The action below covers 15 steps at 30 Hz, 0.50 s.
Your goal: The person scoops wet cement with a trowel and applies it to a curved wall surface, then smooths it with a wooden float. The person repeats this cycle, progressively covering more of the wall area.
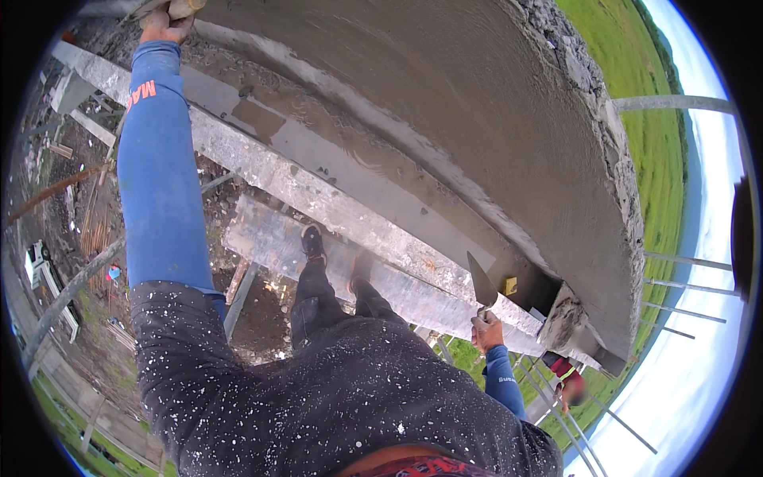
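Note:
My right hand [486, 332] is closed around the handle of a pointed trowel [482, 282], its metal blade tilted up and away from me over the concrete ledge. At the upper left my left arm is stretched far out. My left hand [164, 30] grips a tool with a thick, pale wooden handle [184, 8]; most of this tool is cut off by the picture's edge. Ahead of me curves a wall of wet-looking grey plaster [445, 103] with faint stroke marks. Along its foot runs a trough-like ledge [373, 163] with wet patches.
I stand on a narrow metal-looking plank [270, 230] high above the ground. A small yellow object [511, 285] lies in the ledge near the trowel. Scaffold pipes [675, 103] stick out at the right. A person in red [563, 378] is below right; a white truck [40, 266] stands far below.

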Each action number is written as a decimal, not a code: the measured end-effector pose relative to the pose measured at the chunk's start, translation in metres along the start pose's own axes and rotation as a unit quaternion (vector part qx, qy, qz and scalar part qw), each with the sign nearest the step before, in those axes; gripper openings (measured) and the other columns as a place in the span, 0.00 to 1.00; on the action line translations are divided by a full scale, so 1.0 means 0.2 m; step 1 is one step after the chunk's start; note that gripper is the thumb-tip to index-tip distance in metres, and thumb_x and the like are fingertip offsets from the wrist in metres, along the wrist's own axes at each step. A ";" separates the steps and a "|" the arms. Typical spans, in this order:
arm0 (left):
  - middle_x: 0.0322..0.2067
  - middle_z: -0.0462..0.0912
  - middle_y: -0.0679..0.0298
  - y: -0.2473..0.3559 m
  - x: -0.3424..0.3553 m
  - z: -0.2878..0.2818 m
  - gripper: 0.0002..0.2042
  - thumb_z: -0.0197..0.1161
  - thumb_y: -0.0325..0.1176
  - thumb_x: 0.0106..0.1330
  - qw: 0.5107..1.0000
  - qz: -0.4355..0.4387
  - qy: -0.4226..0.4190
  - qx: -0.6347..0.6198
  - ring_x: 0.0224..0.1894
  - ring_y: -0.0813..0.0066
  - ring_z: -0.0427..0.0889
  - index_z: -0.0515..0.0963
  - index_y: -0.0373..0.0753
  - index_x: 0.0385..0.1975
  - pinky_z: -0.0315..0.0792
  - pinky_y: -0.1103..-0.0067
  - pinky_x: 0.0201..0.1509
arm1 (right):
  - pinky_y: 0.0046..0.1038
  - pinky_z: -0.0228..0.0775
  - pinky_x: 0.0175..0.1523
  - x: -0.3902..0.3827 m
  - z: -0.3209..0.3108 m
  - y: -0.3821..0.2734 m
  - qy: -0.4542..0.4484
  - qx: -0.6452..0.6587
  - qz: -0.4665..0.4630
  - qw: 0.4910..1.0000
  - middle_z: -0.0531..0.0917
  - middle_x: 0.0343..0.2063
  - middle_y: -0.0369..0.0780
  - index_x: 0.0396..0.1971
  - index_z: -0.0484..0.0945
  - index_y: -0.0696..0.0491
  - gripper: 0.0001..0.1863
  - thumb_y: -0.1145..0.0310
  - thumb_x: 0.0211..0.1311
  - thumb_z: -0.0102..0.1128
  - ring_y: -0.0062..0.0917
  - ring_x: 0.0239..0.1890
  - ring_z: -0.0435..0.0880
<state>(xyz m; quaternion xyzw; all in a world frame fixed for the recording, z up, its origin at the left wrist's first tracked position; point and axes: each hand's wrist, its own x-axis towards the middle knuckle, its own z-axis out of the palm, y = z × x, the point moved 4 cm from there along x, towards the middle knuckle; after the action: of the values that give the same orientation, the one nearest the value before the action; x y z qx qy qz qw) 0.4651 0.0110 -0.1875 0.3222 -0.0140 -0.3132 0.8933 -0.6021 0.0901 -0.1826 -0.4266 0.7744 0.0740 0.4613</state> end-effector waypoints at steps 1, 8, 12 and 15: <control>0.51 0.85 0.56 0.09 0.01 -0.04 0.14 0.50 0.39 0.83 0.991 0.060 0.078 0.095 0.52 0.58 0.86 0.78 0.38 0.55 0.84 0.58 0.57 | 0.29 0.67 0.16 0.00 0.00 0.02 0.001 0.006 0.019 1.000 0.77 0.16 0.35 0.32 0.74 0.52 0.07 0.69 0.66 0.63 0.23 0.12 0.75; 0.58 0.85 0.53 -0.19 -0.59 -0.14 0.17 0.57 0.41 0.79 0.988 -0.020 0.141 0.057 0.59 0.53 0.85 0.79 0.37 0.59 0.80 0.55 0.66 | 0.29 0.68 0.16 0.14 0.00 0.04 -0.054 -0.016 -0.033 0.998 0.78 0.17 0.36 0.33 0.74 0.53 0.08 0.67 0.66 0.64 0.22 0.12 0.75; 0.59 0.83 0.56 -0.95 -1.22 -0.12 0.20 0.62 0.43 0.76 0.984 -0.164 -0.027 -0.061 0.60 0.57 0.83 0.77 0.36 0.59 0.80 0.58 0.67 | 0.27 0.70 0.18 0.23 -0.06 0.05 -0.072 -0.031 -0.046 0.996 0.77 0.17 0.36 0.35 0.75 0.52 0.08 0.66 0.66 0.63 0.21 0.14 0.76; 0.60 0.82 0.57 -1.64 -1.73 -0.04 0.19 0.60 0.43 0.77 0.959 -0.269 -0.009 -0.089 0.62 0.57 0.81 0.77 0.40 0.60 0.78 0.59 0.68 | 0.27 0.70 0.18 0.26 -0.14 0.09 -0.067 -0.014 -0.057 0.996 0.77 0.17 0.35 0.37 0.76 0.52 0.08 0.66 0.67 0.63 0.21 0.14 0.76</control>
<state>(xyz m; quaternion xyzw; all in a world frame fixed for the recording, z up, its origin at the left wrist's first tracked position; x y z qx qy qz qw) 0.0078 0.0166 -0.3254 0.2302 0.0929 -0.5447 0.8011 -0.6447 0.0567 -0.2130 -0.4707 0.7151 0.0867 0.5095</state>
